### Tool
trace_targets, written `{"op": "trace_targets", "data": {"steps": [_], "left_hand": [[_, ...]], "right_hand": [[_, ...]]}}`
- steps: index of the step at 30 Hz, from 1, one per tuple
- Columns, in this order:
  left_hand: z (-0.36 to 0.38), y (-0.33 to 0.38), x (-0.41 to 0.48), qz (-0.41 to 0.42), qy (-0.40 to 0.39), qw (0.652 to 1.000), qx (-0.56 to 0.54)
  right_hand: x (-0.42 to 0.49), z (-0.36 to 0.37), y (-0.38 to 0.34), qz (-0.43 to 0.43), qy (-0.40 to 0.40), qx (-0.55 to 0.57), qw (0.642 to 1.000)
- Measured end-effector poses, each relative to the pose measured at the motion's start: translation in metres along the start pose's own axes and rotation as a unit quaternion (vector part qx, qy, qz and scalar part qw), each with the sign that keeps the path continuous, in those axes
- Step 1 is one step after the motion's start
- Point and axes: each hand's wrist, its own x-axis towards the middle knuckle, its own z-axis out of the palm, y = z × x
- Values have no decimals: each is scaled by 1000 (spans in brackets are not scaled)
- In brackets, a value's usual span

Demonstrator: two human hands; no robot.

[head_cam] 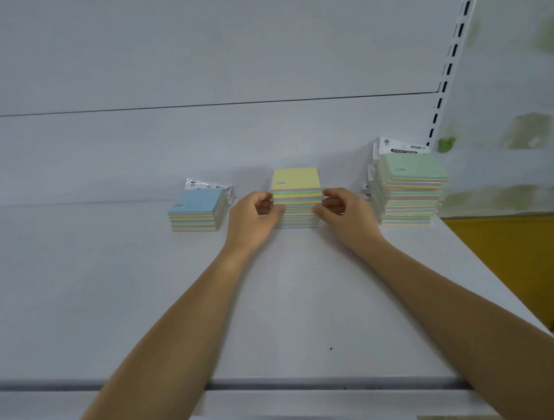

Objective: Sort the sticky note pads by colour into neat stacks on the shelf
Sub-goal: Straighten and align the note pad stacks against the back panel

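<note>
While the left hand (pixel 253 216) and right hand (pixel 343 210) flank the yellow stack (pixel 296 179), each with curled fingers and thumb clamped on a front corner of it, the step in hand appears to be squaring the pads. The yellow stack stands at the back edge of the shelf (pixel 291 290), mid-width, against the back panel (pixel 199 143).

Procedure: press both sides inward evenly, keep the thumbs low on the front face, and push the pads back until flush. Uneven pressure would likely skew the upper pads. Release slowly.

Clearances: the blue stack (pixel 195 202) stands just beside the left hand, along the back edge. The green stack (pixel 412 171), taller and less even, stands near the right hand at the back right corner, below the slotted upright (pixel 449 66). Withdraw both hands straight toward the front edge, where the shelf offers open room; sideways movement risks knocking either neighbour. The right edge lies close past the green stack
</note>
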Motion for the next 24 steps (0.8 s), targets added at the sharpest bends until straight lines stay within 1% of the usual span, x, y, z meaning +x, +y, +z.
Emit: {"op": "trace_targets", "data": {"steps": [4, 12, 16, 20, 24], "left_hand": [[0, -3, 2, 2, 11, 1000, -14], [-1, -6, 3, 12, -11, 1000, -16], [2, -4, 2, 10, 1, 1000, -14], [2, -1, 1, 54, 23, 998, -20], [1, -2, 2, 63, 23, 998, -19]], "right_hand": [[-2, 3, -2, -37, -8, -54, 998], [-5, 2, -5, -47, -6, -85, 995], [-6, 2, -5, -44, 10, -66, 997], [-4, 0, -7, -36, 23, -39, 998], [-3, -1, -8, -27, 30, -20, 999]]}}
